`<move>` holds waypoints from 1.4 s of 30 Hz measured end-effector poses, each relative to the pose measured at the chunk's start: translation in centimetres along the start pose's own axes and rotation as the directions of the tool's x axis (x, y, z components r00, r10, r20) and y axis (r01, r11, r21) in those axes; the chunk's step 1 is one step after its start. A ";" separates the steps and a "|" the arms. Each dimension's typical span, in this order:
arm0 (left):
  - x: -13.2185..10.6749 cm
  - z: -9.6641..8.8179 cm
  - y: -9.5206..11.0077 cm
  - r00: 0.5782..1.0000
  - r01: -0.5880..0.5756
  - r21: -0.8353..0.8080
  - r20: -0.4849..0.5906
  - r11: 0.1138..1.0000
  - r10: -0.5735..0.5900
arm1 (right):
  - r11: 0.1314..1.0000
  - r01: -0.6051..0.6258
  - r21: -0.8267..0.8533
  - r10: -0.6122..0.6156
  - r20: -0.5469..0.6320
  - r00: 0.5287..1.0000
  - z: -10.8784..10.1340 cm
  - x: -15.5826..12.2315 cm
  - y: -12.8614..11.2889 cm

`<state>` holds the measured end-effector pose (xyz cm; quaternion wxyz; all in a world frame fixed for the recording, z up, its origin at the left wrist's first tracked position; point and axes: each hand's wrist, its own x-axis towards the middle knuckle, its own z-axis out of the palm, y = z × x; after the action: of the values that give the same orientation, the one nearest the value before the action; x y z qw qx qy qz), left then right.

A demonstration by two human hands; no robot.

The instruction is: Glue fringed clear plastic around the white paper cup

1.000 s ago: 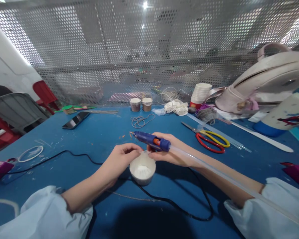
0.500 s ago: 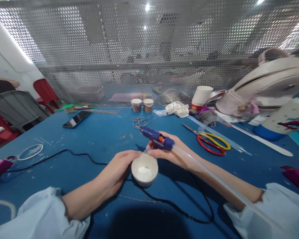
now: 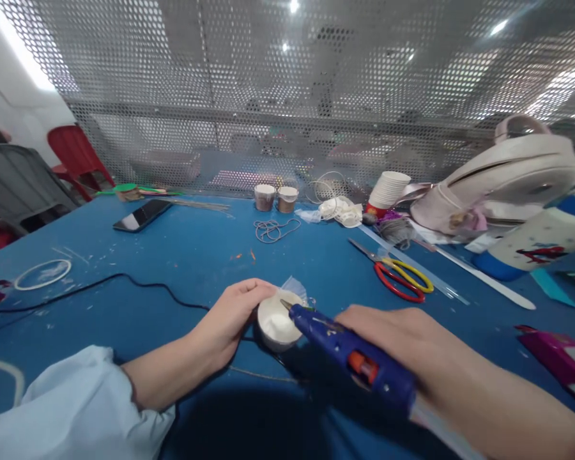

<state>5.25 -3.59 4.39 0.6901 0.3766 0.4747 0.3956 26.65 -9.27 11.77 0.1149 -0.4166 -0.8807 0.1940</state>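
Nozzle (image 3: 286, 305): reaches over the opening of the small white cup (image 3: 274, 322), close to the left thumb. Burn risk, in my judgement, if the tip is hot (heat not visible) and either hand slips.
Clear piece (image 3: 293, 286): stands at the cup's far rim, just beside the nozzle; a nudge from the tip could knock it askew. Whether they touch: cannot tell.
Cup wall: looks thin and is held from one side only, so pressure from the glue gun (image 3: 352, 354) could tip or dent it.
Black cord (image 3: 165, 291): runs across the table (image 3: 211, 255) toward the left wrist; might snag if pulled.
Left hand (image 3: 227, 319): thumb and fingers pinch the cup's left rim; cup lies just right of the fingertips, mouth up, tilted toward the viewer.
Right hand (image 3: 402, 335): wrapped around the gun's body, well apart from the cup; fingertips hidden.
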 end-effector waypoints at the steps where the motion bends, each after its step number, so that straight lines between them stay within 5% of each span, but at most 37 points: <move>1: -0.1 0.1 0.0 1.000 0.001 0.006 -0.015 1.000 -0.001 | 0.995 0.001 -0.095 -0.001 0.004 1.000 0.2 -0.1 -0.4; 7: -0.6 0.2 -0.1 0.999 -0.025 0.039 -0.038 0.999 0.027 | 0.844 0.047 -0.534 -0.094 -0.060 0.994 1.8 1.0 -0.9; 14: -0.8 0.3 -0.2 0.999 -0.035 0.029 -0.018 0.999 0.035 | 0.701 0.091 -0.707 -0.177 -0.049 0.983 2.0 2.3 -1.2; 42: -1.1 0.4 -0.8 0.997 -0.067 0.052 -0.027 0.996 0.069 | 0.678 0.054 -0.733 -0.201 -0.114 0.973 2.8 2.0 -1.6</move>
<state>5.49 -4.93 4.15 0.6594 0.4043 0.4815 0.4121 23.29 -9.32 10.06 0.0353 -0.3816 -0.8976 -0.2179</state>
